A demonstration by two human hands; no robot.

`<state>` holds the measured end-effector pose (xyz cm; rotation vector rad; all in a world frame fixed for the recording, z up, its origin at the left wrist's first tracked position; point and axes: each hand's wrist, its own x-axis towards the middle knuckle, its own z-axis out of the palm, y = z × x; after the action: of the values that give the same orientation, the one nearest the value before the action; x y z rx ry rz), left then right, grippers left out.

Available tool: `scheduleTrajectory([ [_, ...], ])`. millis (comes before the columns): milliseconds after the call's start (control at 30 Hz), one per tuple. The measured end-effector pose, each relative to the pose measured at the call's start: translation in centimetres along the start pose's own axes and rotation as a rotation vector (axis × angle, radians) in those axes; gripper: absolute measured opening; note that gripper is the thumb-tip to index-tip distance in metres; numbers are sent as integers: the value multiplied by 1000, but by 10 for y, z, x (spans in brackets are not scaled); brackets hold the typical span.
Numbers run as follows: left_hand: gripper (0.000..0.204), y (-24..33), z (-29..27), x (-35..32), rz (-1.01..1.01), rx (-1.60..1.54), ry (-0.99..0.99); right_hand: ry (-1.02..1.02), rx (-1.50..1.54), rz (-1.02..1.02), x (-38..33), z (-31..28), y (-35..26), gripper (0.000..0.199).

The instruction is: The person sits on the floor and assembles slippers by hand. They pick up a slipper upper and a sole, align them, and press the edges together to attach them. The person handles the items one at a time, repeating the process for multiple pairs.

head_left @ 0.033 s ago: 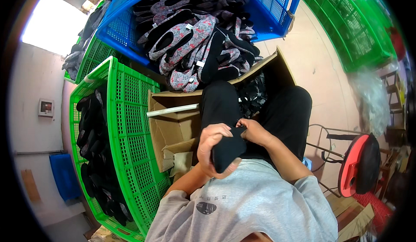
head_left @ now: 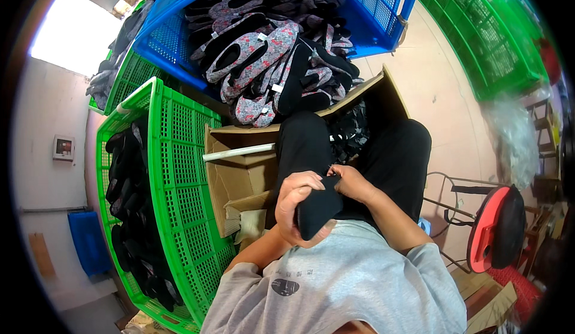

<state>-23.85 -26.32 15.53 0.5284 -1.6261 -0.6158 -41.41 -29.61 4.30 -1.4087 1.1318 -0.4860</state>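
Note:
My left hand is wrapped round a black cloth slipper, its thumb along the near end. The slipper is held tilted above my lap, with its plain black side upward. At its far end my right hand is closed, thumb and finger pinched against the edge. A tiny thin tip shows by those fingers, too small to name. Beyond my knees, many floral grey-and-red slippers with black soles lie heaped in a blue plastic crate.
An opened cardboard box stands around my legs, with a white rod across it. To the left is a green crate of dark slippers. A red-and-black round stool and another green crate are at the right.
The slipper has tipped slightly and shifted a little to the right in my left hand. My right hand stays at its far end.

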Motion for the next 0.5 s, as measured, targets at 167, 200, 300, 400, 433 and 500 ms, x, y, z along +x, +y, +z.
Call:
scheduleTrajectory([
  [167, 80, 1, 3, 7, 23, 23, 55, 103, 278, 176, -2, 4, -4, 22],
  [200, 80, 0, 1, 7, 36, 51, 107, 138, 360, 198, -2, 3, -7, 21],
  [300, 78, -9, -11, 3, -12, 79, 248, 240, 635, 154, 2, -10, -22, 16],
  [400, 74, -1, -38, 0, -171, 311, 248, 302, 613, 174, 2, -29, -26, 13],
  [433, 69, 1, -45, -8, -273, 383, 300, 312, 590, 158, 2, -30, -26, 13],
  [500, 61, -2, -56, -15, -396, 506, 387, 346, 554, 98, 5, -32, -22, 13],
])
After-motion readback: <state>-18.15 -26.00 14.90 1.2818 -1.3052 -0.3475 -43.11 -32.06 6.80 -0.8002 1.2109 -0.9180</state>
